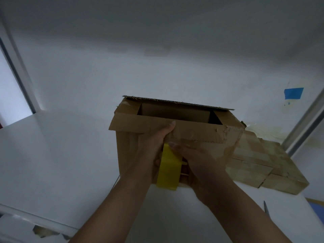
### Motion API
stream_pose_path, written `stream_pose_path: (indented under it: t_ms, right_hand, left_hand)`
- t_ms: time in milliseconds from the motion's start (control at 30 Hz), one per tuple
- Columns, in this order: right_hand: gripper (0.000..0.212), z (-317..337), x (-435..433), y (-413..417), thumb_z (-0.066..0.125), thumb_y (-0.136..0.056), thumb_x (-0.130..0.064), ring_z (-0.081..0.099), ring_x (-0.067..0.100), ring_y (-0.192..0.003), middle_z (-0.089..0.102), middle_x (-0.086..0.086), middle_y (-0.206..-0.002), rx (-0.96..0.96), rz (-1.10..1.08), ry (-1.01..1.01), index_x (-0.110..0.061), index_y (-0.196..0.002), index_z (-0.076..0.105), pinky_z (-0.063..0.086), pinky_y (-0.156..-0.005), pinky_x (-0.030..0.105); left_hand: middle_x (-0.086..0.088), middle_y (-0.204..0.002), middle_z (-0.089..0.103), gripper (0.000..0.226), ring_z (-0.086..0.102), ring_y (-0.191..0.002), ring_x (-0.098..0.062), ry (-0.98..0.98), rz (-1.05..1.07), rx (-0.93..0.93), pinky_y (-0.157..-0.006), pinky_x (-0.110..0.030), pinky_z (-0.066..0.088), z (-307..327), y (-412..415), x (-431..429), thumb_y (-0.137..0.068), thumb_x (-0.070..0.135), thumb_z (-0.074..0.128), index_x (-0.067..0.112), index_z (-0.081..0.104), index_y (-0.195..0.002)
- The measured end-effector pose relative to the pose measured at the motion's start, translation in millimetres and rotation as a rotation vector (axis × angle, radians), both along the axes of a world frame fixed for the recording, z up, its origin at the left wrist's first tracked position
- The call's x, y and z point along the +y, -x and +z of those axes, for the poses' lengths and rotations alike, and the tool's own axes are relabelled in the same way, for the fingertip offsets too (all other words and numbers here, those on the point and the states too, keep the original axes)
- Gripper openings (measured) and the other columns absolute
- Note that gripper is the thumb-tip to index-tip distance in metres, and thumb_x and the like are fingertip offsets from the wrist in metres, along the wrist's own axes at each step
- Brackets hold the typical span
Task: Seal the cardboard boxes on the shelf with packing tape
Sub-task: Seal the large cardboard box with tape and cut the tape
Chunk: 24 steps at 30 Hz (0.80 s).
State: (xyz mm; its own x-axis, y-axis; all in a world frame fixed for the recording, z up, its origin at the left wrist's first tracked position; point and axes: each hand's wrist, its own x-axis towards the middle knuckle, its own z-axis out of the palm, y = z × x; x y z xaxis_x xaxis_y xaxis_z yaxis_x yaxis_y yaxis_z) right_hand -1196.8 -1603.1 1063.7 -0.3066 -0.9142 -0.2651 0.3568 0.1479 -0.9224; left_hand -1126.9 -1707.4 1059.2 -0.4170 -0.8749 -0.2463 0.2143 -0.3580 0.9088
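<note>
Mid-shelf (61, 155) sits the open box (129, 149), and at its six o'clock the left hand (156, 146) and right hand (199, 162) curl fingers round the tape roll (169, 169); light, floppy cardboard, likely best braced at its corners.

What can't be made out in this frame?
Head view:
- Loose end of the tape roll: covered by the left hand and right hand.
- Floor of the box: hidden behind its front flap.
- Left hand's grip: behind the roll.
- Grey pointed item, lower right: too little visible to identify.
</note>
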Motion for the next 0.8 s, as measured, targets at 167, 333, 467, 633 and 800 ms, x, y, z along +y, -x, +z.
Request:
stream_pose_path:
  t_ms: [167,333,467,633,800]
  right_hand:
    - [0.016,-6.8,1.9,5.0,0.067,-0.09,-0.025,0.074,0.023,-0.073,0.076,0.004,-0.082,0.069,0.016,-0.009,-0.015,-0.102,0.068,0.059,-0.058,0.033]
    - [0.024,-11.3,-1.7,6.5,0.066,-0.091,-0.029,0.072,0.027,-0.086,0.072,0.005,-0.101,0.162,-0.018,0.013,-0.028,-0.115,0.061,0.06,-0.074,0.043]
    - [0.032,-14.1,-5.7,5.4,0.066,-0.091,-0.028,0.072,0.029,-0.089,0.072,0.008,-0.104,0.131,-0.025,0.023,-0.028,-0.121,0.058,0.06,-0.077,0.048]
    - [0.025,-19.8,-6.5,4.9,0.065,-0.092,-0.029,0.071,0.026,-0.091,0.072,0.004,-0.102,0.169,-0.085,0.082,-0.033,-0.116,0.059,0.06,-0.076,0.046]
    - [0.021,-21.7,-9.0,5.0,0.064,-0.092,-0.029,0.07,0.028,-0.095,0.07,0.002,-0.107,0.2,-0.107,0.115,-0.038,-0.11,0.06,0.059,-0.079,0.05]
  left_hand:
    - [-0.01,-0.098,0.075,0.04,0.073,-0.085,-0.024,-0.013,0.039,-0.046,-0.075,-0.036,0.06,-5.0,3.8,-1.7,-0.074,0.037,0.085,0.011,0.072,-0.1]
    - [-0.005,-0.08,0.077,0.026,0.074,-0.067,-0.016,-0.018,0.043,-0.01,-0.056,-0.026,0.058,-3.8,2.0,2.5,-0.076,0.032,0.084,0.011,0.073,-0.088]
    - [-0.003,-0.076,0.077,0.029,0.074,-0.066,-0.015,0.037,0.048,-0.07,-0.063,-0.029,0.06,-2.3,-1.2,3.6,-0.071,0.035,0.087,0.014,0.073,-0.085]
    - [-0.016,-0.096,0.076,0.047,0.074,-0.085,-0.027,0.082,-0.057,-0.073,-0.087,-0.042,0.059,-3.5,-10.0,4.8,-0.056,0.033,0.093,0.006,0.078,-0.091]
    - [-0.005,-0.098,0.077,0.03,0.072,-0.099,-0.025,0.223,-0.049,-0.043,-0.097,-0.05,0.054,-3.6,-20.0,7.8,-0.06,0.042,0.087,0.028,0.081,-0.085]
